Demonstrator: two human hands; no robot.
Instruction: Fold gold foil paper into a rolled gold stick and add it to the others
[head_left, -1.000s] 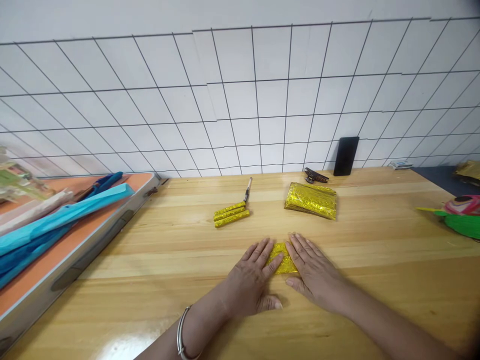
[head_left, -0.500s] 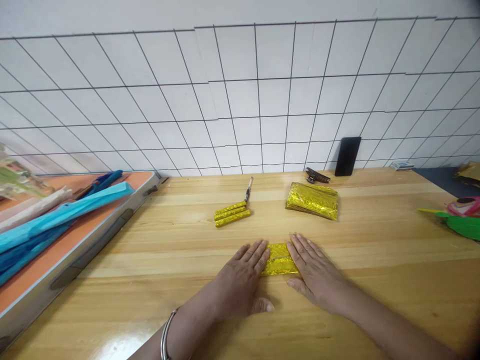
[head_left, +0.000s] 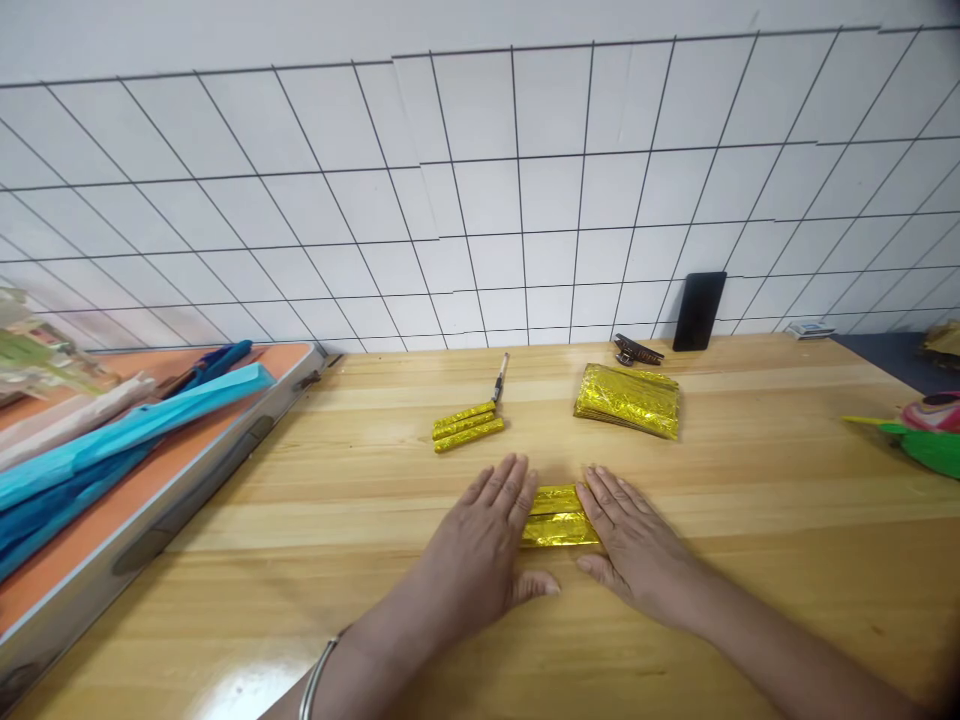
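Note:
A shiny gold foil sheet (head_left: 561, 516), folded with a seam running lengthwise along its middle, lies flat on the wooden table. My left hand (head_left: 480, 540) rests over its left end, fingers stretched out and thumb pointing right. On the right end lies my right hand (head_left: 634, 540), also flat with its fingers extended. Both ends of the sheet are hidden under the fingers. Beyond my hands are several narrow gold rolls (head_left: 466, 428), side by side. To their right sits a stack of gold foil sheets (head_left: 628, 400).
A pen (head_left: 500, 378) touches the rolls. A dark hair clip (head_left: 637, 350) and a black phone (head_left: 699, 312) stand by the tiled wall. On the left, an orange board (head_left: 225, 400) carries blue paper (head_left: 135, 430). Green and pink items (head_left: 930, 445) lie at the right edge.
My left hand has shifted slightly forward, its thumb moving up and right. My right hand stays nearly in place on the sheet. The view has moved a little.

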